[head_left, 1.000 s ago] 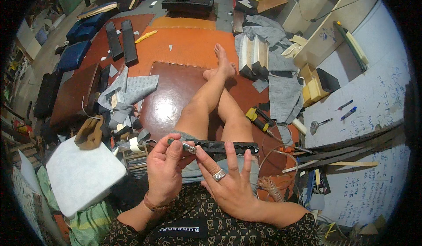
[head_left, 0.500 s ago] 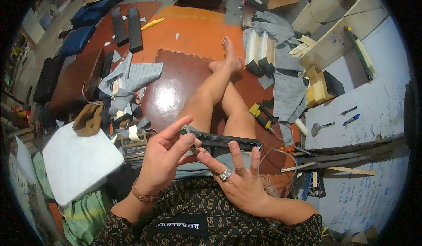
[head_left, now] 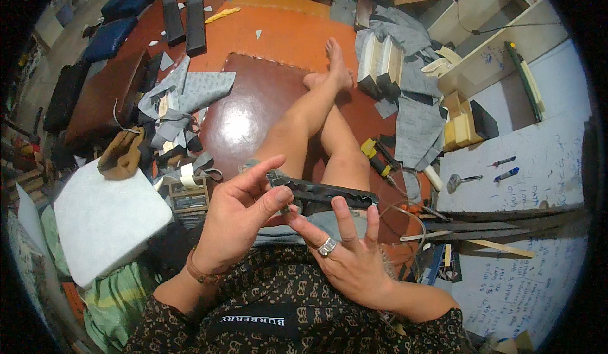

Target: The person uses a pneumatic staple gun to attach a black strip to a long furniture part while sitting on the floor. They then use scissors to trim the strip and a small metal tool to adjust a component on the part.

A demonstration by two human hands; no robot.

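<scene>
My left hand [head_left: 244,211] pinches a small, thin, dull greenish-grey piece [head_left: 273,178] between thumb and fingers; its exact kind does not show. My right hand [head_left: 348,259], with a silver ring, has its fingers spread. Its foremost fingertip meets the lower end of the small piece, close to my left fingers, and its thumb is hidden. Just beyond both hands, a long black covered strip [head_left: 323,193] with a ragged edge lies across my lap.
My bare legs [head_left: 297,126] stretch forward over a brown padded panel [head_left: 237,101]. On the left are a white cushion block [head_left: 114,218], a brown pouch [head_left: 123,154] and grey fabric scraps [head_left: 202,88]. A yellow-black tool [head_left: 377,158], cables and a whitish board [head_left: 487,164] lie right.
The small piece has tilted in my left fingers, which have shifted slightly. My right hand stays nearly in place, spread. The whole view has moved a little.
</scene>
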